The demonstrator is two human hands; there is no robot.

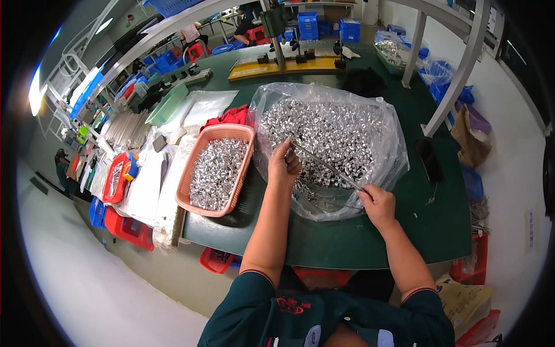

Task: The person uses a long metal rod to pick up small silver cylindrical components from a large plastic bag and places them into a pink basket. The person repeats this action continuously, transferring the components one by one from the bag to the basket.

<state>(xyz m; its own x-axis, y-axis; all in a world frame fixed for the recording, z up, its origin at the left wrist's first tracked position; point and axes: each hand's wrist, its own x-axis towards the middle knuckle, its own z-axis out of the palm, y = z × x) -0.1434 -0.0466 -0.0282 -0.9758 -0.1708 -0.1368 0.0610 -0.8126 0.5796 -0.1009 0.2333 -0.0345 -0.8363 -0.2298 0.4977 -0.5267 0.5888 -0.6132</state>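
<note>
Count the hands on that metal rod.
2 hands at the metal rod: the left hand at its far end, the right hand gripping its near end. None looks hidden.

Left-hand grip [285, 165] and right-hand grip [378, 204] on a metal rod [328, 165], over a plastic bag [391, 151] of metal pieces [324, 124] near the front edge of the bench [433, 228].

head view | left one of two fisheye cameras worn side by side | looks down and forward, upright | near: shirt [338, 306] at lower edge, left hand [284, 166] and right hand [378, 205] around mid-picture, over table [324, 251] | far: blue crates [307, 26] small near top | wide, edges bending toward dark rim
</note>
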